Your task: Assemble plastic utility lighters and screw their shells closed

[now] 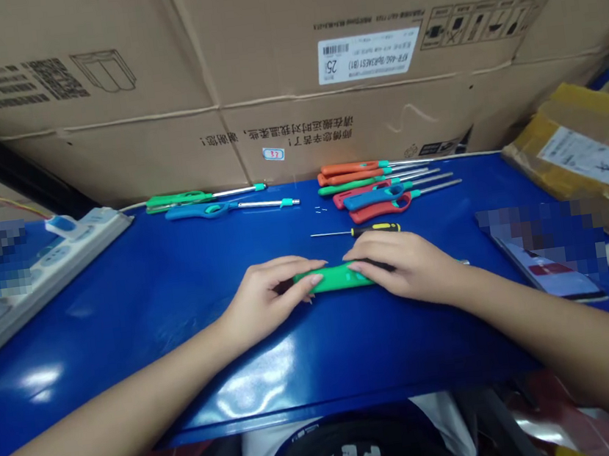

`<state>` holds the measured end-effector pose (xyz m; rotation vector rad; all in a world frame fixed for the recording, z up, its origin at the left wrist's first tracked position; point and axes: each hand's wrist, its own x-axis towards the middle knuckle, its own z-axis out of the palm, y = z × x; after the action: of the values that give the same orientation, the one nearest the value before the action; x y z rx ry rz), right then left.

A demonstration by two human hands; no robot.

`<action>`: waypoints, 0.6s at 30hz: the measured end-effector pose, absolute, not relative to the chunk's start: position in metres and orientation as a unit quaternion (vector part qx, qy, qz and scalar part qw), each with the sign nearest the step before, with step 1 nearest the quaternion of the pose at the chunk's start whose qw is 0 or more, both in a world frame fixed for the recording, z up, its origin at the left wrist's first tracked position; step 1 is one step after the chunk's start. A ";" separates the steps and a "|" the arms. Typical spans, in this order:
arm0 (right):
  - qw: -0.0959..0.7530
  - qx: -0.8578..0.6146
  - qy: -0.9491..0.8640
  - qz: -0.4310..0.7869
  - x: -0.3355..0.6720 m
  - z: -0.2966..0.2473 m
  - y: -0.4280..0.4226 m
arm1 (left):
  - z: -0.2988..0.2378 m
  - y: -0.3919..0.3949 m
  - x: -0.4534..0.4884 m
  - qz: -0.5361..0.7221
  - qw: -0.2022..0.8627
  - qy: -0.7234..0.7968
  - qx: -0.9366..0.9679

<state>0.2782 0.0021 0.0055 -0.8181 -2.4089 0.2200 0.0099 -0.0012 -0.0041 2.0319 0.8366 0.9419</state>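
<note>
Both hands grip one green long-necked lighter point(336, 278) just above the blue table, its length lying crosswise. My left hand point(268, 291) closes on the handle's left end, thumb in front and fingers behind. Around the trigger part, my right hand point(398, 264) is closed, and it hides most of the right half; a bit of metal tip shows past the wrist. Right behind the hands lies a screwdriver point(376, 229) with a yellow and black handle, its shaft pointing left. A few tiny white pins point(320, 210) lie farther back.
Several orange, red, green and blue lighters point(380, 207) lie at the back right. More lighters point(202, 211) are at the back left. A power strip point(54, 266) edges the left side. At right are a phone point(550, 264) and a taped yellow package point(589, 149). Cardboard point(262, 63) walls the back.
</note>
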 end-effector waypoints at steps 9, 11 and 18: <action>0.224 -0.313 -0.918 0.095 0.275 0.011 -0.004 | -0.004 -0.001 0.007 0.356 0.214 0.285 0.864; 0.225 -0.310 -0.921 0.076 0.275 0.012 -0.004 | -0.002 -0.001 0.007 0.356 0.232 0.279 0.861; 0.257 -0.325 -0.899 0.141 0.287 0.017 0.004 | 0.005 -0.001 0.002 0.369 0.227 0.301 0.850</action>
<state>0.2868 0.0038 0.0174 -0.8821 -2.4388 0.3821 0.0023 -0.0012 0.0048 2.3422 0.8291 1.0156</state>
